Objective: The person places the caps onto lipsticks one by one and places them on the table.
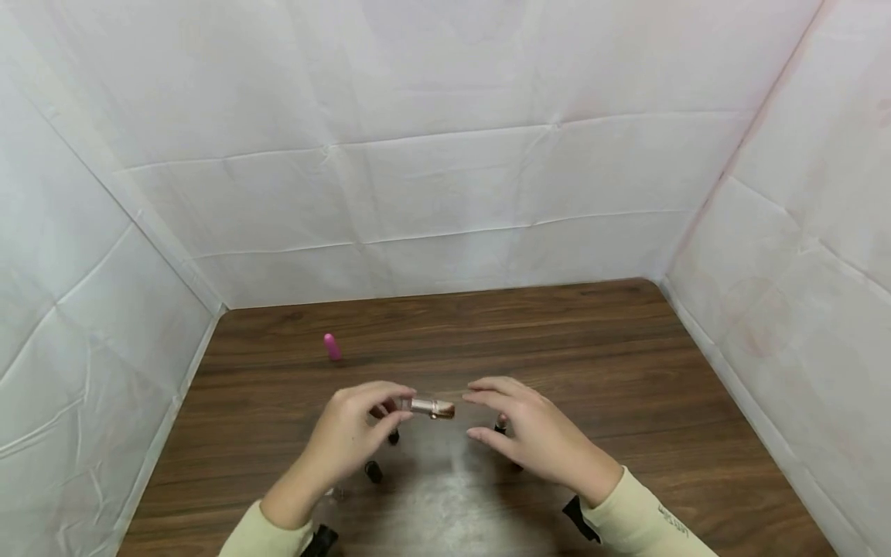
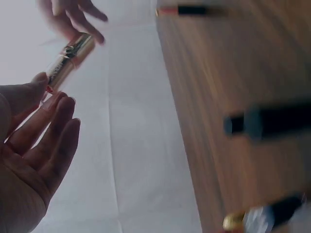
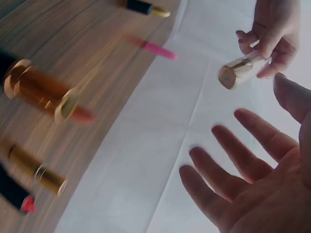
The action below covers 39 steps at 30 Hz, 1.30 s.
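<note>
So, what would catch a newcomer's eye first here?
Probably the shiny metallic tube pinched by the left hand, with the right hand open across from it. Next, the bright pink object toward the back left of the brown wooden table. In the right wrist view, a coppery lipstick shows its tip near the left edge.

left wrist view | held tube (image 2: 71,60): lettering (image 2: 59,67) unreadable | black cylinder (image 2: 279,121): blurred, cropped right
</note>
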Motion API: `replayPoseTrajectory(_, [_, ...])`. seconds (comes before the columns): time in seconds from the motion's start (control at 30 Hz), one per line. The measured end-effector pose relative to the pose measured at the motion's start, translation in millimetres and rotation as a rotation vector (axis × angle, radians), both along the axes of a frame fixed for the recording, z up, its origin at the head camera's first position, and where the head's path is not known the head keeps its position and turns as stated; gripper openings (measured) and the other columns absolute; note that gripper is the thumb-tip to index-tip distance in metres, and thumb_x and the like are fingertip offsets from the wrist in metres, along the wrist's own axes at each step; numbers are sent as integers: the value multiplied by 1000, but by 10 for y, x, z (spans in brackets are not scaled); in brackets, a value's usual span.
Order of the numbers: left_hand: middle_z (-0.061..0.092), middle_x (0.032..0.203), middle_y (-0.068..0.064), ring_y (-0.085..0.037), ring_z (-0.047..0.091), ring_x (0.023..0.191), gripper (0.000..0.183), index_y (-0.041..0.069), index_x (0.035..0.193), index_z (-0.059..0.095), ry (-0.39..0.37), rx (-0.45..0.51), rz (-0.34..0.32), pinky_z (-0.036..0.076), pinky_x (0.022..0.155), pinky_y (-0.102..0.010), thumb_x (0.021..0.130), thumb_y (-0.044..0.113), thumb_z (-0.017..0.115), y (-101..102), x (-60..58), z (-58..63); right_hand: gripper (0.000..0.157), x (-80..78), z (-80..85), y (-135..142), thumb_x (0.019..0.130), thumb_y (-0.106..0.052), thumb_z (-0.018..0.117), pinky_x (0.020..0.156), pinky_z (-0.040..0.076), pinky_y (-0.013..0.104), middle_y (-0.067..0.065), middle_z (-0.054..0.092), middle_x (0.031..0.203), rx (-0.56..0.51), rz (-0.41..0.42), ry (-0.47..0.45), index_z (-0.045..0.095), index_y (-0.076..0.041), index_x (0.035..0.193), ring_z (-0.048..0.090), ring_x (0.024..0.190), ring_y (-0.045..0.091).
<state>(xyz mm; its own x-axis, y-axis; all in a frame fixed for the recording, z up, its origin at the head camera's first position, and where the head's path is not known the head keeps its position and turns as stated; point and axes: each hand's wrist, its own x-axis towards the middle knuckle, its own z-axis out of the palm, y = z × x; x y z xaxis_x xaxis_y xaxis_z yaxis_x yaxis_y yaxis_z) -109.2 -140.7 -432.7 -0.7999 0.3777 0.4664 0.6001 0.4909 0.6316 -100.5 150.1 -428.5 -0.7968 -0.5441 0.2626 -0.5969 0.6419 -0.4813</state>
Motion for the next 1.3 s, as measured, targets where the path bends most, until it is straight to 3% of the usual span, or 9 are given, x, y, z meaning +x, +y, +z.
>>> replayPoseTrajectory(0.13, [78,100,-3,-11,72,81,28,5,114,80,-27,-128,78,64,71,-28,87,0,87,-96,-228,52,66,10,-10,118,97,-46,79,120,40,63,5,46,165,66,-46,17,59,-19,153,36,157,32])
replayPoseTrajectory(0.23, [78,103,-4,-16,73,84,27,6,115,79,-14,-256,134,64,73,-34,89,5,87,-158,-406,71,77,9,-16,184,95,-52,79,123,33,67,5,36,171,80,-58,24,52,-20,159,25,161,35])
replayPoseTrajectory(0.43, [79,106,-6,-22,70,91,25,9,115,79,17,-492,181,62,78,-42,91,12,87,-268,-788,126,78,11,-42,248,94,-53,80,124,31,68,6,32,173,96,-76,57,52,-21,159,22,162,38])
replayPoseTrajectory(0.63, [80,101,-7,-29,68,94,21,6,108,81,78,-564,190,59,86,-48,90,12,88,-425,-1126,153,86,10,-69,282,93,-54,80,125,27,67,11,32,172,113,-93,86,44,-21,164,23,160,42])
replayPoseTrajectory(0.73, [80,99,-8,-30,66,89,19,5,107,81,88,-620,170,58,83,-47,90,11,87,-480,-1259,132,92,13,-79,293,93,-55,80,127,25,66,11,31,173,109,-104,87,37,-22,167,24,160,43])
replayPoseTrajectory(0.93, [78,91,-6,-28,61,82,12,7,97,80,31,-711,188,56,78,-47,88,11,87,-626,-1423,11,90,17,-104,277,95,-53,78,127,24,66,11,30,173,99,-99,72,35,-23,168,20,161,40])
replayPoseTrajectory(1.13, [75,83,-7,-31,63,80,12,6,88,77,44,-777,201,58,77,-49,86,9,88,-755,-1467,-117,90,31,-120,271,96,-55,77,127,24,67,8,28,174,103,-111,53,35,-23,168,19,162,39])
replayPoseTrajectory(1.3, [74,81,-6,-30,62,79,14,8,84,74,45,-778,199,57,76,-48,85,7,88,-773,-1494,-220,91,34,-124,288,95,-58,76,127,22,67,6,24,176,120,-136,52,34,-23,168,16,163,39])
